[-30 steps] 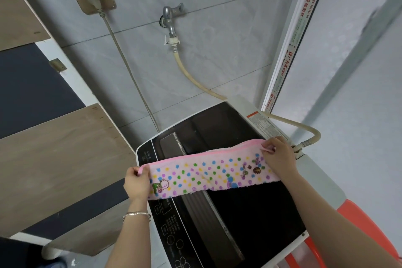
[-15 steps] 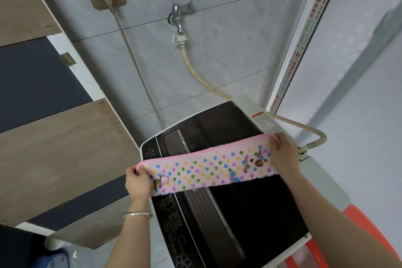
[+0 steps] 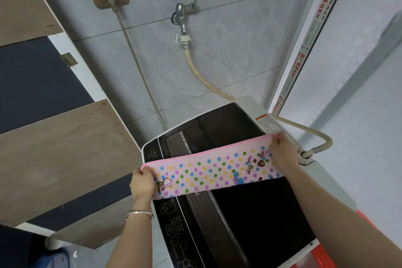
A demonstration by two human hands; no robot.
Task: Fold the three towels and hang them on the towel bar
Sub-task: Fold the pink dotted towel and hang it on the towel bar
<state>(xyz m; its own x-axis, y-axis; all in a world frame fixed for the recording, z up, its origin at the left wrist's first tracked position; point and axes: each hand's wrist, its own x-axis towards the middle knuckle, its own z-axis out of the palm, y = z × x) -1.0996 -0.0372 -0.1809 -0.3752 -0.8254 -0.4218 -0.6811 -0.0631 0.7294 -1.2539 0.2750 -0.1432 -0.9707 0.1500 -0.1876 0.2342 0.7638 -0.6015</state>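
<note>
Left hand (image 3: 141, 182) pinches one end of a pink polka-dot towel (image 3: 214, 171) folded into a long strip; right hand (image 3: 282, 152) grips the other end. Strip stretched taut between them, over the dark glass lid of a top-loading washing machine (image 3: 256, 209). Behind: grey tiled wall (image 3: 228, 50), metal tap (image 3: 183, 15) with beige hose (image 3: 202, 78).

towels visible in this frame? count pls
1. The pink dotted towel, a long strip, is gripped at its ends by the left hand and right hand, over the washing machine. The task's other two aren't in view.
</note>
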